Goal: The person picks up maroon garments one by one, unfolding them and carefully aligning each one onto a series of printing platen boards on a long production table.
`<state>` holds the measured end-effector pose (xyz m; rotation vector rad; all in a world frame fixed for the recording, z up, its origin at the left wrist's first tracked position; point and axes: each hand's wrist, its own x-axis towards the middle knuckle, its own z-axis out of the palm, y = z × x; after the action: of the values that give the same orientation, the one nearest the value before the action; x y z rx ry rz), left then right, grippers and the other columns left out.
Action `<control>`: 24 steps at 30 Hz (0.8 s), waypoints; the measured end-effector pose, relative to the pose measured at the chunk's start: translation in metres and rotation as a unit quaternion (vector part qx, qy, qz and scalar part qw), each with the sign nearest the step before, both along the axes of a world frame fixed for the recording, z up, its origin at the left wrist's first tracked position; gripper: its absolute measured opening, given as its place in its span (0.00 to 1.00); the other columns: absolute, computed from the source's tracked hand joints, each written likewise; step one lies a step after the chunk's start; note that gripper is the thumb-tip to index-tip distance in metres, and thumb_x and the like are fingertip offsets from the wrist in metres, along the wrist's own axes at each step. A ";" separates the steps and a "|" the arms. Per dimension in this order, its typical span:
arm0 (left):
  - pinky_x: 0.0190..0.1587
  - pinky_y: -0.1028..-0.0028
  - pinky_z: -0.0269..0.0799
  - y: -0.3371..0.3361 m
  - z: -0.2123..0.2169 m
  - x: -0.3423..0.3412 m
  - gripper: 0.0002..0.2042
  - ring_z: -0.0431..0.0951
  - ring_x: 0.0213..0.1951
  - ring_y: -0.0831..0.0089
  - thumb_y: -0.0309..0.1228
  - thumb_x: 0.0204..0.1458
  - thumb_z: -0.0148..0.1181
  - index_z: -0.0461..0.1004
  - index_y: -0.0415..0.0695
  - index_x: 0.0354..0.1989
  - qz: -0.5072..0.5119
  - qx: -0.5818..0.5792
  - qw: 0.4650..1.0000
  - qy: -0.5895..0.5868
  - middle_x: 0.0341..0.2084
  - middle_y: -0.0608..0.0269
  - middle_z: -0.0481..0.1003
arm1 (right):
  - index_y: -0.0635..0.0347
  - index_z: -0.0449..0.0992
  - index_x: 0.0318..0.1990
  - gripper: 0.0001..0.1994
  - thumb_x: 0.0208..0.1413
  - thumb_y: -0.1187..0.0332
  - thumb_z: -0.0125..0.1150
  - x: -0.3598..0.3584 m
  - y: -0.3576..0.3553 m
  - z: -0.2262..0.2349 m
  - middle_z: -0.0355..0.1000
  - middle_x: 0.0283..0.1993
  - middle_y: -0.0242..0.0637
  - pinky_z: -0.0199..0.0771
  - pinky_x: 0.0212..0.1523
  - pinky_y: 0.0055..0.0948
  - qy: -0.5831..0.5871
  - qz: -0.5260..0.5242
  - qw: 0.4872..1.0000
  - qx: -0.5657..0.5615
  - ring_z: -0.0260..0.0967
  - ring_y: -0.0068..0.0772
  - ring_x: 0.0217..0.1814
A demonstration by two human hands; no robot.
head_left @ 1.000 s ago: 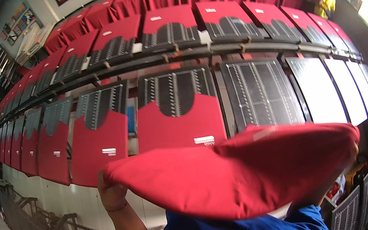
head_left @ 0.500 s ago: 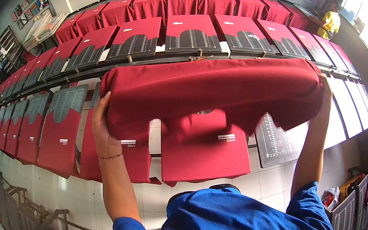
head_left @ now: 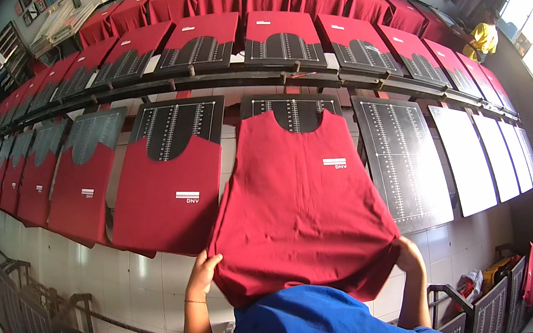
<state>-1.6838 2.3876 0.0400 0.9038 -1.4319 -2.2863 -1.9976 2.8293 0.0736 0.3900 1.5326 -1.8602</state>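
Observation:
A red T-shirt (head_left: 297,197) with a small white chest print lies over a dark marked printing board (head_left: 300,115) straight ahead of me. The board's upper end shows inside the neckline and above the shoulders. My left hand (head_left: 204,272) pinches the shirt's near left edge. At the near right edge, my right hand (head_left: 408,256) is closed on the cloth, its fingers partly hidden. Between both hands the lower part of the shirt is drawn toward my body, with soft creases across it.
Left of it, another red shirt (head_left: 168,194) covers a board. A bare dark board (head_left: 402,157) and several pale, glaring boards (head_left: 468,159) stand to the right. Beyond a dark rail (head_left: 222,74) run more shirt-covered boards. A person in yellow (head_left: 485,39) is at the far right.
The raised, gathered shirt has come down and now lies spread over the board, neckline away from me. Both hands have moved down toward my body, still holding the cloth.

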 end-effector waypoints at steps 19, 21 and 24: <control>0.61 0.62 0.60 -0.020 -0.095 -0.113 0.35 0.63 0.61 0.56 0.55 0.57 0.48 0.57 0.37 0.63 -0.003 -0.234 0.965 -0.118 0.60 0.46 0.63 | 0.64 0.55 0.64 0.41 0.57 0.36 0.39 -0.056 -0.060 -0.133 0.55 0.66 0.48 0.56 0.63 0.39 0.086 0.220 0.956 0.172 0.55 0.44 0.67; 0.61 0.64 0.60 -0.023 -0.130 -0.118 0.40 0.63 0.62 0.62 0.62 0.54 0.45 0.55 0.40 0.65 -0.103 0.119 0.983 -0.090 0.61 0.52 0.62 | 0.63 0.49 0.68 0.46 0.55 0.30 0.33 -0.065 -0.059 -0.159 0.49 0.70 0.49 0.51 0.67 0.41 0.044 0.144 0.980 0.127 0.51 0.46 0.69; 0.59 0.64 0.65 0.000 -0.177 -0.047 0.42 0.66 0.60 0.69 0.65 0.49 0.49 0.56 0.45 0.65 -0.049 0.293 0.942 -0.158 0.61 0.61 0.63 | 0.59 0.55 0.65 0.48 0.50 0.26 0.36 -0.053 -0.030 -0.177 0.59 0.63 0.45 0.69 0.55 0.39 -0.237 0.299 0.828 -0.411 0.60 0.42 0.64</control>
<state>-1.7306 2.3878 -0.1372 1.4500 -0.9030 -2.8041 -2.0503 2.7991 -0.1038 -0.0512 0.3512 -1.5521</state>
